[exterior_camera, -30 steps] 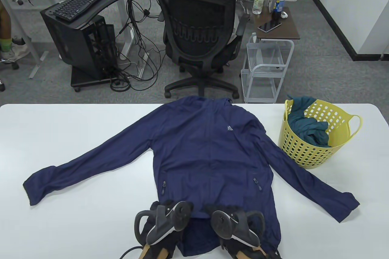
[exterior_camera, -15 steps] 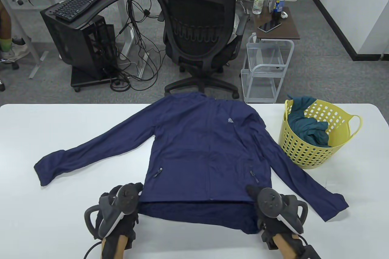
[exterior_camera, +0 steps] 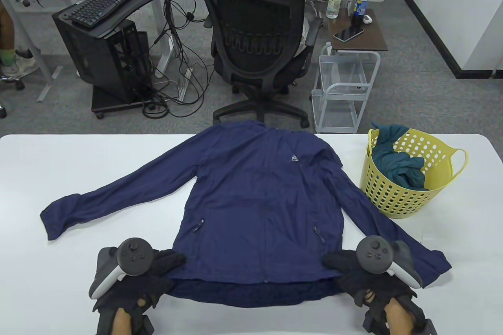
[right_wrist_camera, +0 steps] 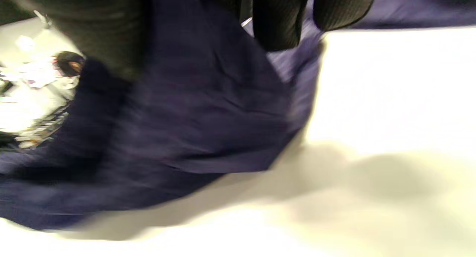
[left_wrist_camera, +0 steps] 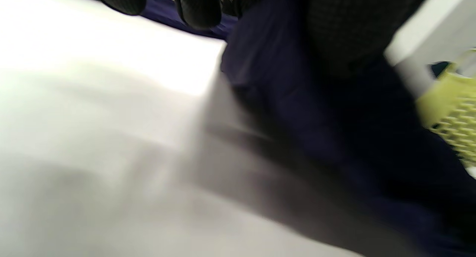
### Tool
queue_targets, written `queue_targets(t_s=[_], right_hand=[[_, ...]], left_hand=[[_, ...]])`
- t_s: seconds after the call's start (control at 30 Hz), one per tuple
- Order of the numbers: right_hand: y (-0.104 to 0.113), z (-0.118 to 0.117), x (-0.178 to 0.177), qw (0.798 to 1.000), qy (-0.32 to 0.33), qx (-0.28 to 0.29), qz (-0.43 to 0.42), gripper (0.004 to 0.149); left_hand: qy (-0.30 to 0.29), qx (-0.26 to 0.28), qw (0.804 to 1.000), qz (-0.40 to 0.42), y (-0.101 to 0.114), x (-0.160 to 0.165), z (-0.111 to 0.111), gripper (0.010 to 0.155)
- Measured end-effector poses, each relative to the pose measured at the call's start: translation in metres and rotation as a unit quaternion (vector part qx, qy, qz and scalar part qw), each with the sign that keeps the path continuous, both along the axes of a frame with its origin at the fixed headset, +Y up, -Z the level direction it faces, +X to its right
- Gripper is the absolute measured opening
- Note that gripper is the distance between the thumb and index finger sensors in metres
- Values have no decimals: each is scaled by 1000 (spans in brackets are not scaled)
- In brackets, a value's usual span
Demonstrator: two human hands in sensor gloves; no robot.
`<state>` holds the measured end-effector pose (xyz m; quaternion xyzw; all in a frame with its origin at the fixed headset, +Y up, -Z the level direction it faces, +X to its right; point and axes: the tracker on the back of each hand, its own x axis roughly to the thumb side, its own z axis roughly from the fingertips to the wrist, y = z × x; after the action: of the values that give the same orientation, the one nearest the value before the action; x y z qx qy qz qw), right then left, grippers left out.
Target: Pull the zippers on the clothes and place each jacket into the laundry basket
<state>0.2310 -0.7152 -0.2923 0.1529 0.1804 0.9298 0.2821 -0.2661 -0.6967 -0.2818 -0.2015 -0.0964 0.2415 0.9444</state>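
The jacket (exterior_camera: 259, 201) lies flat on the table (exterior_camera: 78, 162); left hand (exterior_camera: 145, 276) and right hand (exterior_camera: 353, 272) pinch its hem corners; thin, limp cloth, likely slippery, so grip the hem by the zipper.

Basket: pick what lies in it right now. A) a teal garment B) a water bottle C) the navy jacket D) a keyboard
A: the yellow basket at the table's right holds a crumpled teal garment, while the navy jacket lies spread flat on the table beside it.
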Motion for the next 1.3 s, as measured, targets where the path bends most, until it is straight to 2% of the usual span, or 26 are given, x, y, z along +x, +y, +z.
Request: queue_targets(t_s=[0.07, 0.13, 0.17, 0.23, 0.27, 0.3, 0.37, 0.4, 0.47, 0.53, 0.6, 0.7, 0.73, 0.8, 0.83, 0.87, 0.93, 1.0, 1.03, 1.1, 1.17, 1.2, 1.3], right_hand=[[3, 2, 2, 994, 54, -27, -91, 72], [3, 1, 1, 989, 65, -24, -128, 78], [2, 1, 1, 989, 62, -24, -131, 79], [-6, -3, -7, 993, 29, -7, -114, 80], [-17, -7, -17, 998, -1, 7, -67, 81], [-21, -9, -21, 999, -7, 9, -45, 83], [-40, -15, -37, 998, -18, 5, 62, 82], [-53, -19, -46, 991, -24, 6, 129, 84], [-68, -23, -54, 980, -17, -1, 198, 83], [-74, -23, -57, 977, -7, -21, 213, 82], [-68, -18, -60, 980, -2, -6, 201, 83], [-53, -6, -71, 968, 45, -16, 247, 82], [-43, 5, -78, 962, 81, -21, 260, 78], [-36, 19, -88, 955, 136, -23, 264, 68], [-33, 22, -90, 952, 150, -31, 265, 65], [-27, 22, -91, 956, 145, -14, 254, 59], [-19, 12, -89, 970, 97, 12, 223, 60], [-9, -9, -82, 981, 6, 40, 188, 61], [-7, -24, -79, 982, -40, 51, 178, 63], [-8, -46, -76, 979, -90, 41, 177, 68], [-18, -71, -76, 975, -119, 18, 188, 73], [-25, -82, -77, 972, -129, 4, 195, 75], [-48, -105, -83, 970, -138, -19, 199, 82]], left_hand=[[-42, 4, 997, 62, 6, 7, 4, 72], [-59, 6, 994, 88, 9, 16, 4, 77], [-57, 7, 994, 92, 9, 20, 3, 77], [-15, 11, 997, 80, 2, 36, -3, 72], [14, 14, 999, 47, -8, 48, -10, 69], [28, 15, 999, 17, -15, 55, -14, 67], [43, 20, 996, -73, -38, 72, -28, 67], [39, 12, 990, -139, -53, 79, -36, 67], [29, -20, 976, -213, -72, 85, -44, 68], [25, -57, 972, -228, -84, 86, -45, 67], [19, -75, 970, -229, -80, 85, -40, 67], [14, -121, 966, -227, -55, 86, -26, 62], [8, -139, 961, -240, -42, 88, -15, 61], [-16, -110, 967, -228, -31, 92, -6, 61], [-19, -114, 972, -202, -28, 92, -7, 61], [-9, -102, 979, -175, -24, 92, -10, 62], [36, -58, 986, -154, -17, 90, -20, 65], [68, -10, 986, -154, -13, 91, -34, 67], [79, 17, 984, -162, -15, 91, -44, 68], [108, 36, 976, -184, -27, 90, -63, 68], [117, 28, 971, -207, -47, 90, -79, 69], [101, 4, 970, -222, -58, 90, -84, 69], [76, -56, 966, -241, -87, 92, -84, 70]])
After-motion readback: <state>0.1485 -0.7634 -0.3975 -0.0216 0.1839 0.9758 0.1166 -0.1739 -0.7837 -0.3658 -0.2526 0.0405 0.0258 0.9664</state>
